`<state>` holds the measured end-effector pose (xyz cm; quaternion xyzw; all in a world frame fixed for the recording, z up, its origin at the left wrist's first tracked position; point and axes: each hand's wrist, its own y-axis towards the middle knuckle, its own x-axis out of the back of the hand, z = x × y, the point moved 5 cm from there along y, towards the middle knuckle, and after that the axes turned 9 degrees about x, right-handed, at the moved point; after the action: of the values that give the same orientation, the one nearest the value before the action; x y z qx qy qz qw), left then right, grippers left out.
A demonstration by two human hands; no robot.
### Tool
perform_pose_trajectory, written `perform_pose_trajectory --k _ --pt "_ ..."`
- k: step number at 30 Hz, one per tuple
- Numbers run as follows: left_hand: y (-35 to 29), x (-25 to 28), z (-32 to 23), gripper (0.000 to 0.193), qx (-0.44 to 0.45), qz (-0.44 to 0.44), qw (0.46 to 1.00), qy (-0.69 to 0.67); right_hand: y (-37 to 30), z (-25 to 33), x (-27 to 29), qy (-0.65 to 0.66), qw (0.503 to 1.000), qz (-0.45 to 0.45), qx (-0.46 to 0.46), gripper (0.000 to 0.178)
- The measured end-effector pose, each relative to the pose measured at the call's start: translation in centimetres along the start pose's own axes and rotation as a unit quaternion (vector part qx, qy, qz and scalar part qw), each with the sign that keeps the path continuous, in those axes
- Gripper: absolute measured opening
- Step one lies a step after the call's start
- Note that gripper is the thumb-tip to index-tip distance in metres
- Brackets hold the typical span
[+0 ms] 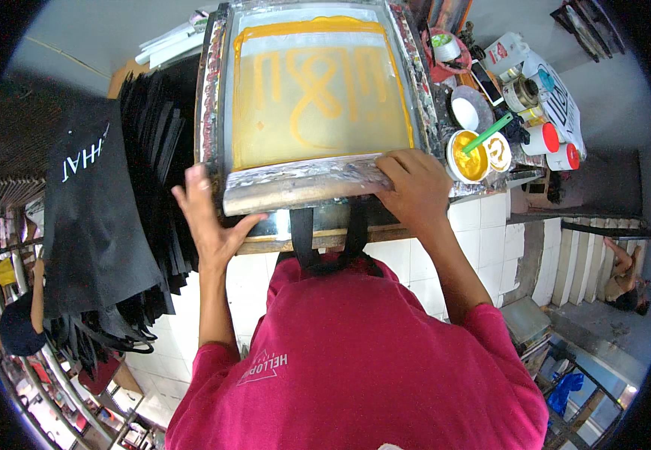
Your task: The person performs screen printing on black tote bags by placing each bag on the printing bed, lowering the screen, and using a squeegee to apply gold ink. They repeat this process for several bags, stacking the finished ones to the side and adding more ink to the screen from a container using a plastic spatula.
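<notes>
A screen-printing frame lies in front of me, its mesh showing a yellow design and a band of thick yellow ink along the far side. Fingers curled over the right end of its paint-smeared near bar, my right hand grips it. At the bar's left corner my left hand is open, fingers spread and thumb pointing inward, holding nothing. Below the bar, two black handles of a bag hang over the table's front edge; the bag's body is mostly hidden under the frame.
Black printed bags hang thickly at the left. On the right stand a tub of yellow ink with a green-handled spatula, a phone and red-lidded jars. One person is at far left, another at far right.
</notes>
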<state>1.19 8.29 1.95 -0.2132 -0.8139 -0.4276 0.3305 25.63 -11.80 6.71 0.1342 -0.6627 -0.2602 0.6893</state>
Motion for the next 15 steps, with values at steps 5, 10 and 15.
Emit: perform_pose_trajectory --k 5,10,15 --pt "6.4 6.5 -3.0 0.137 0.026 -0.174 0.973 -0.15 6.1 -0.5 7.9 -0.066 0.989 -0.13 0.013 0.032" --pt "12.3 7.3 -2.5 0.097 0.09 -0.241 0.916 -0.309 15.6 -2.0 14.4 -0.091 0.984 -0.151 -0.029 0.036" --pt "13.0 -1.8 4.3 0.063 0.364 0.006 0.922 -0.13 23.2 -4.3 19.1 -0.032 0.989 -0.084 -0.114 0.045"
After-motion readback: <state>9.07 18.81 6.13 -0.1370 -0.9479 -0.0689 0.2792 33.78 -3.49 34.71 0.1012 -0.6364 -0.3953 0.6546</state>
